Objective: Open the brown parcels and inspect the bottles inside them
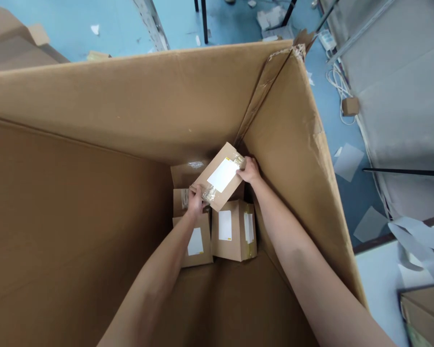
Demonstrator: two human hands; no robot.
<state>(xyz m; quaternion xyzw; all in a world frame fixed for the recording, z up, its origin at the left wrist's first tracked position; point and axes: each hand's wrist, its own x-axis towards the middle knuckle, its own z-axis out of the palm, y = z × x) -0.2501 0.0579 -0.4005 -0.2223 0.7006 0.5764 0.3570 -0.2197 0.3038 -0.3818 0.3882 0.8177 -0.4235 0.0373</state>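
Note:
Both my arms reach down into a large, deep cardboard box [144, 91]. Between my hands is a small cardboard box [203, 182], tilted, with a white label and clear tape at its two ends. My left hand [196, 201] grips its lower left end. At the upper right end my right hand [250, 170] holds it, thumb on top near the label. Beneath it, in the corner of the large box, sit several other small boxes, among them a labelled carton [238, 248] on the right and another labelled carton [188, 260] on the left. The held box partly hides those behind it.
High walls of the large box surround my arms. Outside lie a blue floor [115, 24] with paper scraps, an opened cardboard box [18, 43], a power strip [327, 41] with white cable, a small brown box [350, 106] and loose white sheets [349, 161].

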